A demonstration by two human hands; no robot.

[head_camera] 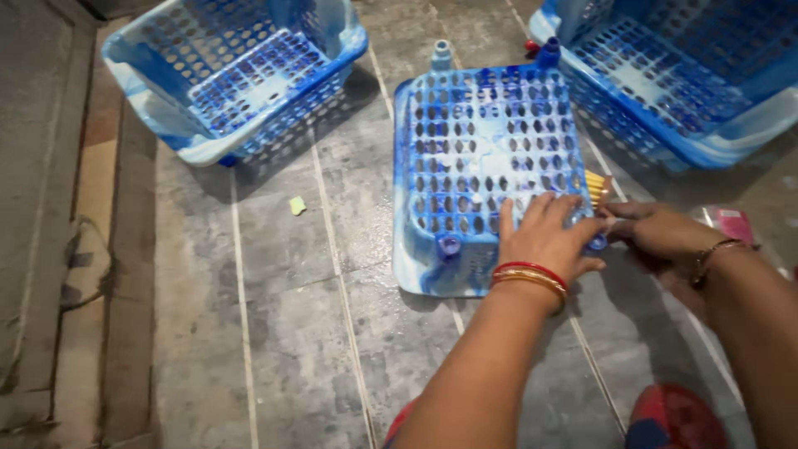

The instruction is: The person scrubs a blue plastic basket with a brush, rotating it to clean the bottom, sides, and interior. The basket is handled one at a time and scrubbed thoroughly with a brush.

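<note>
In the head view, an upturned blue-and-white perforated basket (490, 158) lay base-up on the grey tiled floor (291, 333), its short peg feet pointing upward at the corners. The left hand (544, 237) rested flat on the near right part of the basket base, fingers spread and pressed against the perforated surface, closed on nothing; red and gold bangles (530, 276) sat at its wrist. The right hand (657, 233) was positioned just beside the basket's near right corner, fingertips drawn together toward the corner foot (597, 243); whether they pinched that foot or only touched it could not be determined, since the left hand covered part of the contact. The corner foot lay between the two hands, directly left of the right fingertips and touching the edge of the left hand, so both hands were equally close to it. A bundle of yellow sticks (595, 186) lay against the basket's right edge, just beyond the right hand. Two further baskets stood upright, one at far left (233, 75) and one at far right (673, 75), both well apart from the hands.
</note>
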